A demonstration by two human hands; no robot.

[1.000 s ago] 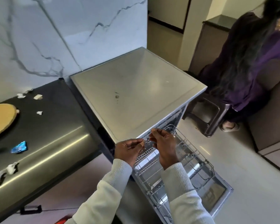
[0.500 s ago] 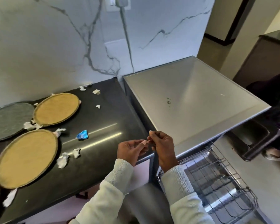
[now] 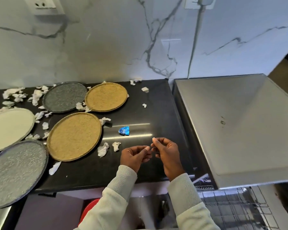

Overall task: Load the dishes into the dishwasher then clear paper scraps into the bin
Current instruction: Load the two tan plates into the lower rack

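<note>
Both hands, left hand [image 3: 135, 156] and right hand [image 3: 166, 153], hover empty with loosely curled grips over the near surface [image 3: 156, 113], just right of the near tan plate [image 3: 74, 136], which looks stiff, breakable and best pinched at its raised rim.

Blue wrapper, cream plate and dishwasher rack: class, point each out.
Blue wrapper [image 3: 124, 130], head view, its middle.
Cream plate [image 3: 8, 128], head view, bare centre.
Dishwasher rack [image 3: 231, 206], head view, wire grid.

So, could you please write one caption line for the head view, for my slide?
Both bare hands hover over a black counter with five plates and paper scraps, beside the dishwasher.
</note>
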